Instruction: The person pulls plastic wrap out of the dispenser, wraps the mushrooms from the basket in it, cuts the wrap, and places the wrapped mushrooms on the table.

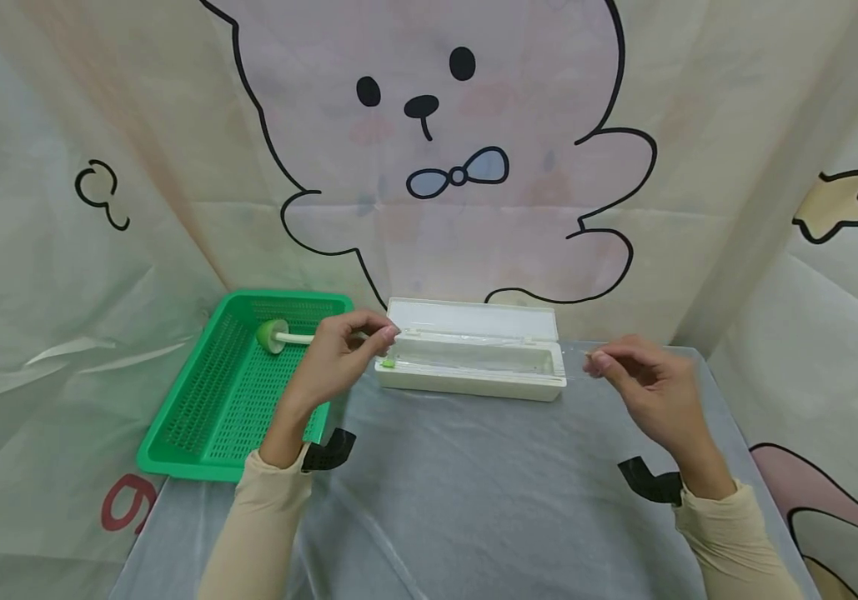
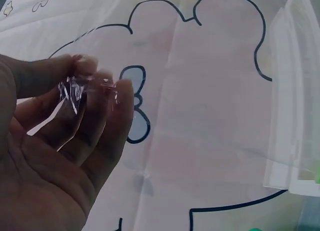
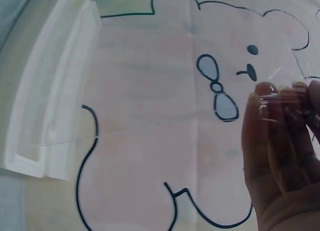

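Note:
Both hands hold a sheet of clear cling film [image 2: 75,93], stretched between them above the table and nearly invisible in the head view. At its left end, my left hand [image 1: 340,354] pinches the film between thumb and fingertips, where it bunches up. My right hand [image 1: 649,392] pinches the other end, and the film [image 3: 272,107] creases over its fingertips in the right wrist view. Behind and between the hands sits a long white cling film box [image 1: 466,385], its lid [image 1: 474,317] tipped back. A small green piece [image 1: 388,363] shows at the box's left front edge.
Left of the box stands a green perforated basket [image 1: 173,433]. Inside it lies a tool with a green domed head [image 1: 273,336] and a white handle, partly behind the left hand. A grey cloth covers the table [image 1: 474,500]; a printed curtain [image 1: 534,242] hangs close behind.

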Demonstrator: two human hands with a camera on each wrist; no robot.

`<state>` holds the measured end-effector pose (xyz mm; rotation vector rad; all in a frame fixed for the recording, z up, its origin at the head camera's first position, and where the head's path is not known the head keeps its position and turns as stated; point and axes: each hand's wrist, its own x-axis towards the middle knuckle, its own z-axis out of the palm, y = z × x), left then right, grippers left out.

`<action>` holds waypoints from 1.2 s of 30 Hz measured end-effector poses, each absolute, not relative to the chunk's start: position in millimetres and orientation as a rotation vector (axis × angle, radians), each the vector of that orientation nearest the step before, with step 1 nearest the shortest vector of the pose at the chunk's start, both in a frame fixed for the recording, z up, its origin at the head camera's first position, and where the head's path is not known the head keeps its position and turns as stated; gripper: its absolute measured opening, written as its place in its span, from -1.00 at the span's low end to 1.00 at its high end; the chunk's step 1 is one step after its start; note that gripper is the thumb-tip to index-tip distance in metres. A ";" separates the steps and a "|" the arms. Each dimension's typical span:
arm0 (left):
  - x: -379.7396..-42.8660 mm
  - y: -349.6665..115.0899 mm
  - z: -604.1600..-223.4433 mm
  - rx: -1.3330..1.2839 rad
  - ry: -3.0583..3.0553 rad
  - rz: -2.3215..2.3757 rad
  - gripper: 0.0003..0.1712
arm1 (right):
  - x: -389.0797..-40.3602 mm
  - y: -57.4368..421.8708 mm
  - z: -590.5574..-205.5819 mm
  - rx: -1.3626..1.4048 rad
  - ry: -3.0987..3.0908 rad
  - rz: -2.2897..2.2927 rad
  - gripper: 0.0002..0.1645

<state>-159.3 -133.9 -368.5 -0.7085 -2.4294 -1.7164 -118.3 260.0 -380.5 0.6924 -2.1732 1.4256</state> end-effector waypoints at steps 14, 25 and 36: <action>-136.6 -147.6 -429.6 -1.031 -2.740 -1.983 -0.86 | -82.2 270.3 -444.2 0.841 -2.520 1.682 -0.70; -113.1 -132.1 -513.5 -1.202 -3.111 -1.555 -0.87 | -55.8 258.9 -539.5 0.561 -2.978 1.682 -0.80; -96.9 -119.9 -557.6 -1.052 -3.091 -1.234 -0.75 | -46.7 254.2 -583.6 0.740 -2.959 1.331 -0.81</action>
